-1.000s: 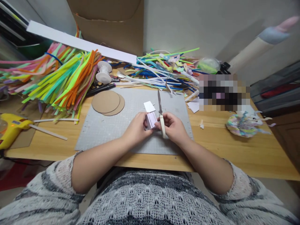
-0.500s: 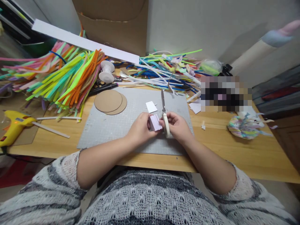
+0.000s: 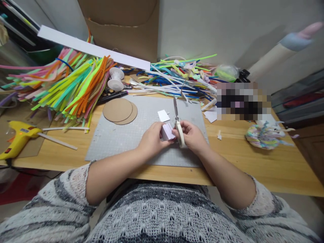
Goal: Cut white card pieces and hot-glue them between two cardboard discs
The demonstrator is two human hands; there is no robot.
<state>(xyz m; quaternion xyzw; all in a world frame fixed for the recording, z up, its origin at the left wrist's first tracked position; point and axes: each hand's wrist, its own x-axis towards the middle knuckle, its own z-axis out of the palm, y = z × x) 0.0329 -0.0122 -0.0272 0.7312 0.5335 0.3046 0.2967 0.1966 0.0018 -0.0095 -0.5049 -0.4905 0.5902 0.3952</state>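
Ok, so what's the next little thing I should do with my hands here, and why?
I'd probably lay the scissors down on the grey mat. Your right hand holds them right beside the white stack in your left hand, so putting them aside would likely free it to help square that stack.

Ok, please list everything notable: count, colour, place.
Table: 1, tan, below
Mat: 1, grey, on table
Cardboard discs: 2, brown, mat's left
Card: 1, white, on mat
Ridged block: 1, whitish, over mat
Scissors: 1, cream-handled, over mat
Glue gun: 1, yellow, left
Pipe cleaners: many, multicoloured, table's back
Spool: 1, white, behind discs
Strip: 1, white, upper left
Cardboard sheet: 1, brown, back wall
Pastel ornament: 1, multicoloured, right
Cylinder: 1, cream, upper right
Left hand: 1, bare, holding block
Right hand: 1, bare, holding scissors
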